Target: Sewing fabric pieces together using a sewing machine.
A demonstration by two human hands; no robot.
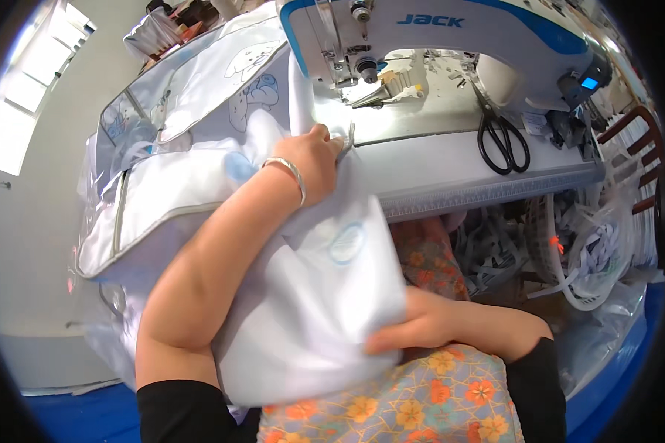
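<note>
White fabric (310, 295) with a pale blue oval print hangs in folds over my lap and up onto the sewing table. My left hand (314, 162), a silver bangle at its wrist, is closed on the fabric at the table's front edge, left of the needle area. A thin metal piece (350, 136) shows beside its fingers; I cannot make out its kind. Lower down, my right hand (414, 321) grips the fabric's right edge, thumb on top and its other fingers hidden behind. The sewing machine (451, 37), white and blue, stands above.
Black-handled scissors (504, 144) lie on the table (436, 166), right of the needle. Small metal tools (377, 94) rest on the machine bed. Printed white panels with grey piping (170, 210) spread leftward. A white basket (539, 229) holding fabric strips stands at the right.
</note>
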